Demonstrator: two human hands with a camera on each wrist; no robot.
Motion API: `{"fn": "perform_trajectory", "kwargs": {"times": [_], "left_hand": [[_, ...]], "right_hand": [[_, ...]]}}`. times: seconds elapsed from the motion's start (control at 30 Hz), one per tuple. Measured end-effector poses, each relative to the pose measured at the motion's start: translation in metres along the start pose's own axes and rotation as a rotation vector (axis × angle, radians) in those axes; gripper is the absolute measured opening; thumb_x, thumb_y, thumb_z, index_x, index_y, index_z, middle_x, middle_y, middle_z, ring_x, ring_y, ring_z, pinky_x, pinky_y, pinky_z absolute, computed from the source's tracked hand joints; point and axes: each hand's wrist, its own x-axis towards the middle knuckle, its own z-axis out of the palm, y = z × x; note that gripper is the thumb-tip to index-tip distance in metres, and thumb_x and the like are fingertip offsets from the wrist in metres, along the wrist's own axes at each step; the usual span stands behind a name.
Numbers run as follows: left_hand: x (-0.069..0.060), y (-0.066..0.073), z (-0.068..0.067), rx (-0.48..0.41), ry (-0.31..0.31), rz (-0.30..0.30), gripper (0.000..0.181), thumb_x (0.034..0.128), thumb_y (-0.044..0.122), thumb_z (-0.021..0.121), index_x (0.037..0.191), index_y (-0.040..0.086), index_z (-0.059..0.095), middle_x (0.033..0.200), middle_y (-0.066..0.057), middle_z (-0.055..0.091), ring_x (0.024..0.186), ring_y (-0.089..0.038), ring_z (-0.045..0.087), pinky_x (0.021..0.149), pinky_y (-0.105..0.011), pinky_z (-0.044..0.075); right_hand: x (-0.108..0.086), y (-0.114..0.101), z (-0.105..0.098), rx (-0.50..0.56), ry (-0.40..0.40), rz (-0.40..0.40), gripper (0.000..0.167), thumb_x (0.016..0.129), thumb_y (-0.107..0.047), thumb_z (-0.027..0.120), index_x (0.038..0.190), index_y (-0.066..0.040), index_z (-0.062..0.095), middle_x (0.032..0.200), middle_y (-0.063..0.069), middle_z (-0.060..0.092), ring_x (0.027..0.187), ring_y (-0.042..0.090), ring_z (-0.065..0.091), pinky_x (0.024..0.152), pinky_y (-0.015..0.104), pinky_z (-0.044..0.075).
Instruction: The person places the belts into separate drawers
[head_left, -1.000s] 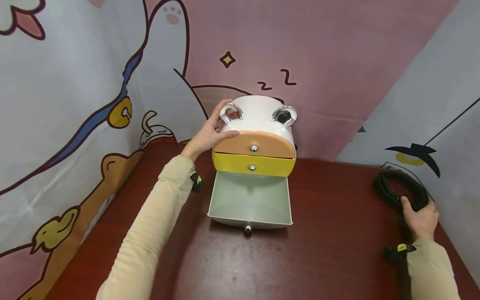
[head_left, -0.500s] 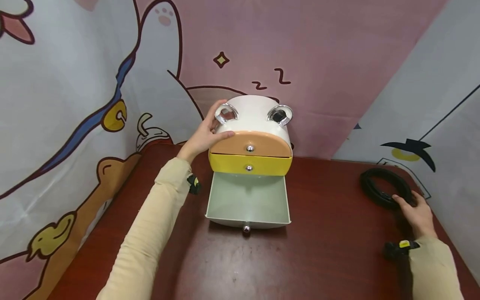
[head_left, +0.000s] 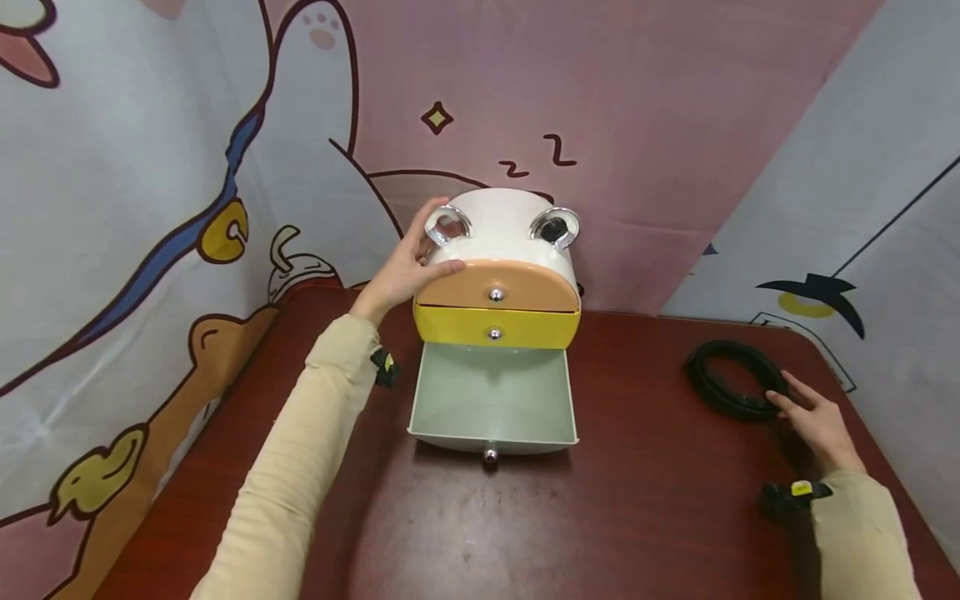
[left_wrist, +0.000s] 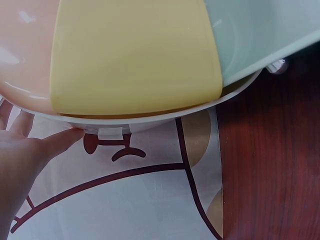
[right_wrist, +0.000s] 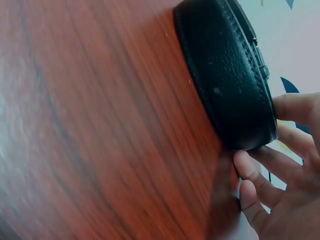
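In the head view a small drawer cabinet with a white top, round silver eye-like rings and coloured drawers stands on the table. Its pale green bottom drawer is pulled out, with nothing visible inside. The orange and yellow drawers above are in. My left hand grips the cabinet's upper left side, thumb near the front edge and fingers partly hidden behind a ring. Over at the right, a coiled black leather belt lies low at the tabletop. My right hand holds the coil's right edge between thumb and fingers.
The dark red-brown table ends against a cartoon-printed cloth at the back and both sides. The drawer's silver knob juts toward the front. A dark wrist camera sits at the right sleeve.
My right hand has moved left, bringing the coiled belt nearer the cabinet. The left hand keeps its place on the cabinet, and the head view has shifted slightly.
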Motion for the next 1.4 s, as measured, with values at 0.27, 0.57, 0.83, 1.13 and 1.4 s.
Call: {"fn": "perform_trajectory", "kwargs": {"times": [0.27,0.57,0.83,1.13,1.4], "left_hand": [[0.0,0.0,0.0,-0.009,0.0,-0.001,0.085,0.0882,0.001,0.069,0.153,0.018,0.016,0.151,-0.014,0.028,0.138,-0.023,0.032,0.109,-0.047,0.025],[-0.002,0.002,-0.002,-0.003,0.002,-0.008,0.085,0.0881,0.0,0.068,0.153,0.016,0.015,0.152,-0.013,0.026,0.139,-0.025,0.031,0.11,-0.048,0.024],[-0.001,0.002,-0.002,-0.003,-0.007,-0.011,0.086,0.0879,0.002,0.069,0.153,0.018,0.016,0.15,-0.015,0.03,0.135,-0.024,0.037,0.108,-0.047,0.028],[0.0,0.002,-0.002,-0.001,-0.008,-0.014,0.085,0.0888,0.002,0.068,0.153,0.016,0.015,0.151,-0.013,0.03,0.135,-0.024,0.037,0.108,-0.047,0.028],[0.0,0.0,-0.003,0.013,-0.01,-0.019,0.086,0.0887,0.003,0.069,0.154,0.018,0.015,0.153,-0.01,0.027,0.137,-0.022,0.035,0.108,-0.047,0.026]], "right_hand": [[-0.005,-0.012,0.017,-0.019,0.007,-0.072,0.063,0.1,-0.035,0.049,0.151,-0.007,0.024,0.134,0.038,0.039,0.07,-0.004,0.05,0.059,0.018,0.044],[-0.007,-0.022,0.039,-0.115,0.085,-0.135,0.057,0.1,-0.035,0.052,0.148,-0.008,0.037,0.113,0.023,0.058,0.077,0.024,0.056,0.061,0.036,0.043],[-0.011,-0.039,0.057,-0.149,0.087,-0.307,0.048,0.101,-0.024,0.051,0.139,0.005,0.046,0.121,0.034,0.056,0.059,0.011,0.054,0.058,0.02,0.037],[-0.012,-0.057,0.067,-0.092,0.038,-0.414,0.043,0.1,-0.018,0.055,0.136,0.005,0.05,0.119,0.035,0.057,0.07,-0.009,0.054,0.049,0.021,0.038],[-0.017,-0.068,0.074,-0.065,0.027,-0.435,0.044,0.099,-0.019,0.057,0.136,0.004,0.052,0.118,0.033,0.058,0.083,-0.022,0.046,0.054,0.017,0.044]]}}
